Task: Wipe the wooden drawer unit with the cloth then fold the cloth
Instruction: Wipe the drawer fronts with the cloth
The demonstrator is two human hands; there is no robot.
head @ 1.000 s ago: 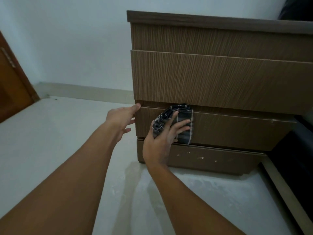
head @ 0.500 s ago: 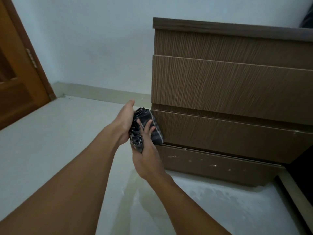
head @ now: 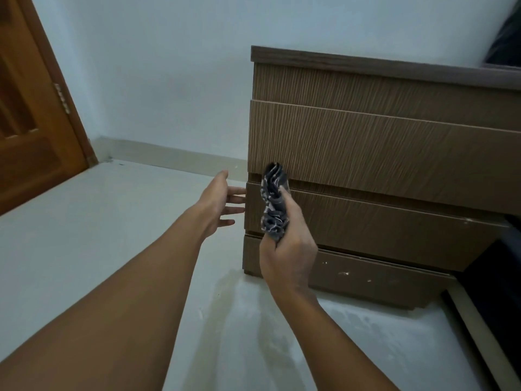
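Observation:
The wooden drawer unit [head: 380,153] stands against the wall at the right, with three drawer fronts and a plinth. My right hand [head: 287,249] grips a bunched dark patterned cloth [head: 273,201], held upright just in front of the unit's left front corner, off the wood. My left hand [head: 217,201] is open with fingers spread, to the left of the cloth, fingertips close to the unit's left edge and holding nothing.
A brown wooden door [head: 31,114] stands at the far left. A pale floor [head: 112,227] runs to a skirting board [head: 169,153] under the white wall. Something dark [head: 496,292] sits to the right of the unit.
The cloth came off the middle drawer front and moved left to the unit's corner. Both hands met on it half a second ago; my left hand has since let go and opened.

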